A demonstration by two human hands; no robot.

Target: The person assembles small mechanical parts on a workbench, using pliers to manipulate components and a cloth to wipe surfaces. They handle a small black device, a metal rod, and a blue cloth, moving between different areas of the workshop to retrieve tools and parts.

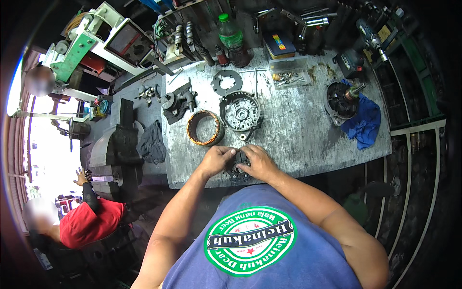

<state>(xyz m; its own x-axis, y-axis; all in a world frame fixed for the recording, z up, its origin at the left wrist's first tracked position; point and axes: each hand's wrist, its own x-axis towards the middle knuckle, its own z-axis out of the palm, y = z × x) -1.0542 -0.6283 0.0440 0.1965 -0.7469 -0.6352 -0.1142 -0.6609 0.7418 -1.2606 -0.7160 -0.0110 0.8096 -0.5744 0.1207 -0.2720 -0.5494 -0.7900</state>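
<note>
At the front edge of the metal-topped bench, both hands grip a dark, rounded machine part [240, 176] with small bright round spots. My left hand [216, 160] pinches its left side, thumb and fingertips together. From the other side my right hand [260, 163] curls over its top, the thumb pressed on it. Fingers cover much of this part, so its exact kind is unclear. Just beyond lies an open alternator housing [246, 126], round and slotted. Left of that is a stator ring [188, 129] with copper windings. A flat dark ring plate [220, 88] lies behind them.
On the right, another alternator half [332, 98] rests by a blue cloth [363, 123]. A clear tray of small parts [291, 77], a green-capped bottle [231, 36] and tools stand at the back. A large vise [113, 139] and a person in red [91, 219] are left.
</note>
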